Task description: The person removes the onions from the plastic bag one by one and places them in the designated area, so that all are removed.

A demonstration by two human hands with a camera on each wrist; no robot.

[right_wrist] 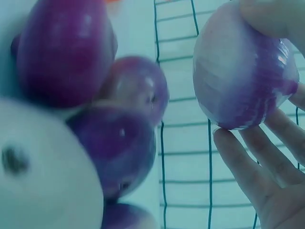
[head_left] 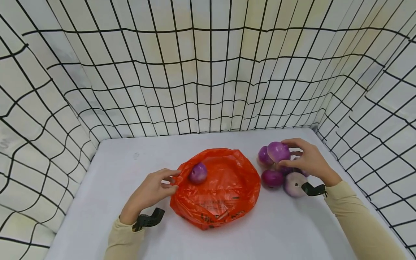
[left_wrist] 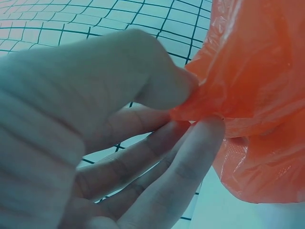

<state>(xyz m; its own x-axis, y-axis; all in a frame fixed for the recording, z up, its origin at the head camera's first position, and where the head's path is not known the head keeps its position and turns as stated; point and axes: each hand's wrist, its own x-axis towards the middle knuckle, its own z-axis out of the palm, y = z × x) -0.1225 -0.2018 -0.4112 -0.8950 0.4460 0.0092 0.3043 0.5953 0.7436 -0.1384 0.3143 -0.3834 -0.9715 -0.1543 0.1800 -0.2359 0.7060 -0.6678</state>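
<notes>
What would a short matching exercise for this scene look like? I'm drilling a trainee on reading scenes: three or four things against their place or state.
Things:
1. left hand
2. right hand
3. orange bag
4. pale onion

States:
a. lies on the table at the near edge of the pile
b. pinches the bag's rim
c. holds a purple onion above the pile
d. lies open with one onion in it

Pairs: 1-b, 2-c, 3-d, 4-a
</notes>
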